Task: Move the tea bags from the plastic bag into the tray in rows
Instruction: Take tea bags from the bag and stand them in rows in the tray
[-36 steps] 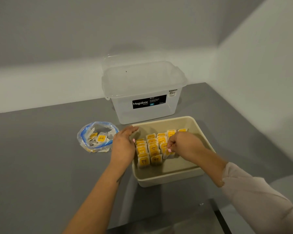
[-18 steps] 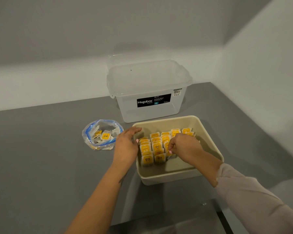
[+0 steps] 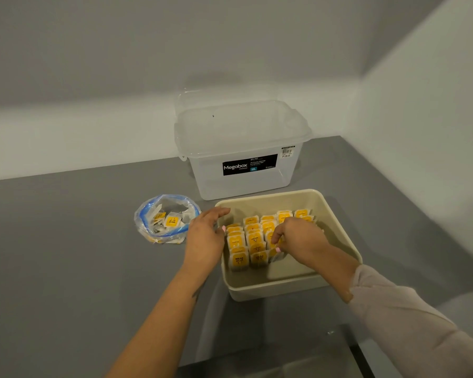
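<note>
Grey bench [image 3: 66, 255] carrying clear Megabox bin [image 3: 243, 159] at back, beige tray [image 3: 336, 214] in front of it with tea bags [image 3: 246, 241] standing in rows at tray's left half, plastic bag [image 3: 165, 218] just left of tray with a few more inside. Left hand [image 3: 205, 236] resting at tray's left rim with grip apart and fingers straight, right hand [image 3: 298, 238] over third row with grip curled, seemingly pinched on one tea bag [image 3: 275, 255] at that row's front end. Likely risks: knuckles brushing upright neighbours and toppling a row domino-style, bag dropped crooked or flat, tray sliding if left hand lifts off.
</note>
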`<action>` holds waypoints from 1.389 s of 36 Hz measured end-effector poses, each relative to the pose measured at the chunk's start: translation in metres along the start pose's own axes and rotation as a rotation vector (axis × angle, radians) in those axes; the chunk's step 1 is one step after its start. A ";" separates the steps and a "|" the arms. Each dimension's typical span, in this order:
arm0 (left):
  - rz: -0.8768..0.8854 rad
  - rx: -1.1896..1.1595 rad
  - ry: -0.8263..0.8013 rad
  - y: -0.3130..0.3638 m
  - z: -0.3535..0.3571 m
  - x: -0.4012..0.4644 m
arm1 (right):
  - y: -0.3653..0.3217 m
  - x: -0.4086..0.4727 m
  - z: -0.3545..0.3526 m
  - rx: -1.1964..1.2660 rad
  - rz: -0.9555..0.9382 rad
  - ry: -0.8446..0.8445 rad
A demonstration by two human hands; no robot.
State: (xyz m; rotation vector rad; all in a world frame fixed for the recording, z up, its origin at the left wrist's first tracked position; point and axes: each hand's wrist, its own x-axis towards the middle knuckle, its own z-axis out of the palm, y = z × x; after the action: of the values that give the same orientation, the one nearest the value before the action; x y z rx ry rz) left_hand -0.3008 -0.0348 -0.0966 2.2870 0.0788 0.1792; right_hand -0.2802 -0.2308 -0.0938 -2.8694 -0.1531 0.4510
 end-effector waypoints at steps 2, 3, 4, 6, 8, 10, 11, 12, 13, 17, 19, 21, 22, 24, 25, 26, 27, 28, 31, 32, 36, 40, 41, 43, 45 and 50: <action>0.002 -0.004 0.002 0.001 0.000 0.000 | 0.001 0.000 0.000 0.008 0.003 0.003; 0.004 -0.007 0.003 0.002 -0.001 0.000 | 0.002 0.001 0.000 0.012 0.005 -0.006; 0.007 -0.009 0.004 0.003 -0.001 0.000 | 0.002 0.001 -0.001 0.020 0.006 -0.014; 0.012 -0.013 0.008 0.004 -0.001 0.001 | 0.003 0.002 -0.003 0.044 0.008 -0.016; 0.010 -0.022 0.012 0.005 -0.001 0.001 | 0.004 0.003 -0.006 0.058 0.002 -0.006; 0.010 -0.022 0.018 0.005 -0.002 0.002 | 0.003 0.003 -0.009 0.065 0.000 -0.008; 0.012 -0.021 0.023 0.005 -0.002 0.002 | 0.003 0.003 -0.011 0.075 0.002 -0.007; 0.017 -0.020 0.030 0.005 -0.003 0.002 | 0.003 0.004 -0.013 0.087 0.001 0.003; 0.024 -0.019 0.036 0.004 -0.004 0.003 | 0.003 0.004 -0.015 0.098 -0.001 0.018; 0.054 -0.039 0.079 -0.001 -0.010 0.008 | 0.000 0.004 -0.022 0.134 -0.020 0.079; 0.064 -0.042 0.109 -0.005 -0.018 0.012 | -0.006 0.004 -0.026 0.168 -0.042 0.119; 0.055 -0.035 0.134 -0.009 -0.027 0.016 | -0.013 0.005 -0.030 0.189 -0.063 0.161; 0.047 -0.035 0.146 -0.011 -0.031 0.019 | -0.018 0.006 -0.032 0.193 -0.071 0.171; 0.034 -0.052 0.169 -0.018 -0.039 0.026 | -0.029 0.007 -0.036 0.205 -0.092 0.179; 0.025 -0.056 0.180 -0.022 -0.042 0.030 | -0.035 0.008 -0.038 0.220 -0.102 0.180; 0.012 -0.054 0.189 -0.026 -0.046 0.034 | -0.041 0.009 -0.040 0.240 -0.113 0.181; -0.002 -0.054 0.196 -0.029 -0.051 0.038 | -0.048 0.010 -0.041 0.256 -0.123 0.185; -0.017 -0.063 0.201 -0.032 -0.056 0.043 | -0.054 0.012 -0.042 0.265 -0.134 0.191; -0.018 -0.096 0.194 -0.041 -0.071 0.052 | -0.075 0.018 -0.044 0.264 -0.158 0.207; -0.006 -0.103 0.190 -0.044 -0.076 0.056 | -0.083 0.021 -0.045 0.260 -0.165 0.210; 0.013 -0.061 0.181 -0.058 -0.093 0.070 | -0.112 0.033 -0.047 0.282 -0.165 0.206; 0.022 -0.052 0.151 -0.072 -0.107 0.086 | -0.145 0.046 -0.045 0.296 -0.157 0.189; 0.020 -0.049 0.139 -0.077 -0.109 0.090 | -0.153 0.048 -0.043 0.299 -0.158 0.186; 0.021 -0.033 0.110 -0.086 -0.112 0.096 | -0.170 0.054 -0.038 0.293 -0.166 0.167; 0.027 -0.005 0.073 -0.095 -0.112 0.102 | -0.187 0.059 -0.030 0.253 -0.166 0.142; 0.109 0.131 -0.004 -0.113 -0.106 0.109 | -0.215 0.080 0.002 0.074 -0.124 0.070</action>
State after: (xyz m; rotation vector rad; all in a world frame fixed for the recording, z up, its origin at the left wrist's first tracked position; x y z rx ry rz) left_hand -0.2092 0.1313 -0.1012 2.4243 -0.0379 0.2319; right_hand -0.2195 -0.0117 -0.0661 -2.7792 -0.2938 0.3250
